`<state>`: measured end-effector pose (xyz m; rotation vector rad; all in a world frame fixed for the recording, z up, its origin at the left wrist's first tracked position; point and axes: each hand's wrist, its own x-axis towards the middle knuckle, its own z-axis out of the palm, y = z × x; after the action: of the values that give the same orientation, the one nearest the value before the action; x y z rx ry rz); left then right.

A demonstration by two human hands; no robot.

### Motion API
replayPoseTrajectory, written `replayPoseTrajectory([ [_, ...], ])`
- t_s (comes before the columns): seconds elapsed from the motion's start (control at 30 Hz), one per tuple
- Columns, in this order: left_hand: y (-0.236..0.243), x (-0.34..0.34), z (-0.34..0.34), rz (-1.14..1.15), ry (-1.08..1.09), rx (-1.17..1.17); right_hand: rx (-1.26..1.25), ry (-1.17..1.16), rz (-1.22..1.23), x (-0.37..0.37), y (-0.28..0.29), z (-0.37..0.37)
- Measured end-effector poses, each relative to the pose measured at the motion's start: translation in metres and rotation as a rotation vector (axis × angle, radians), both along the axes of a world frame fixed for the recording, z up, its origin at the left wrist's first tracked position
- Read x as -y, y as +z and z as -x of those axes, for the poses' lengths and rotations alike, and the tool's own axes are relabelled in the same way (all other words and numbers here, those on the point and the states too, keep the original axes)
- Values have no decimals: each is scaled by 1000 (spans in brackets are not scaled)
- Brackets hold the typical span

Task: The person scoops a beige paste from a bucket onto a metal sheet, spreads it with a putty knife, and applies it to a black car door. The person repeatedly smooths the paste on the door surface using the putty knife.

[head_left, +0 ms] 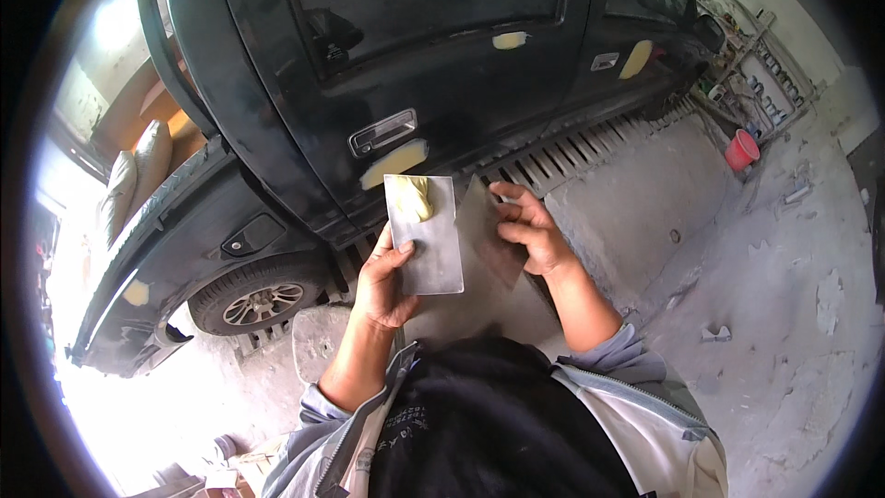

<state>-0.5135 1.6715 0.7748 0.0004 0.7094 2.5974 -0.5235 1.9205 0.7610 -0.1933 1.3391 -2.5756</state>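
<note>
My left hand (383,281) is closed on the left edge of a flat grey putty spreader (431,254), thumb lying on its face. A lump of pale yellow body filler (414,197) sits near that plate's far end. My right hand (535,232) grips a second thin, darker spreader (489,235), slightly blurred, close to the first one's right edge. Beyond both hands stands a dark pickup truck (442,97) with yellow filler patches: one below the rear door handle (383,133), another under the window (509,41), and one near the front handle (605,62).
The truck's rear wheel (262,301) is at the left, with another filler patch (135,292) on the side panel. A slotted floor grate (590,146) runs beneath the truck. A red bucket (741,149) stands by a rack (772,83) at the far right.
</note>
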Motion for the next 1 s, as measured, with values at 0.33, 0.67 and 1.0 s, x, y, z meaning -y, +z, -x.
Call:
replayPoseTrajectory([
  [0.33, 5, -9, -3, 80, 128, -178, -88, -5, -244, 9, -2, -30],
  [0.67, -12, -11, 2, 743, 211, -694, -149, -31, -67, 24, 42, 4],
  [1.0, -20, 33, 6, -285, -474, -35, -929, 142, -651, 27, 102, -14],
])
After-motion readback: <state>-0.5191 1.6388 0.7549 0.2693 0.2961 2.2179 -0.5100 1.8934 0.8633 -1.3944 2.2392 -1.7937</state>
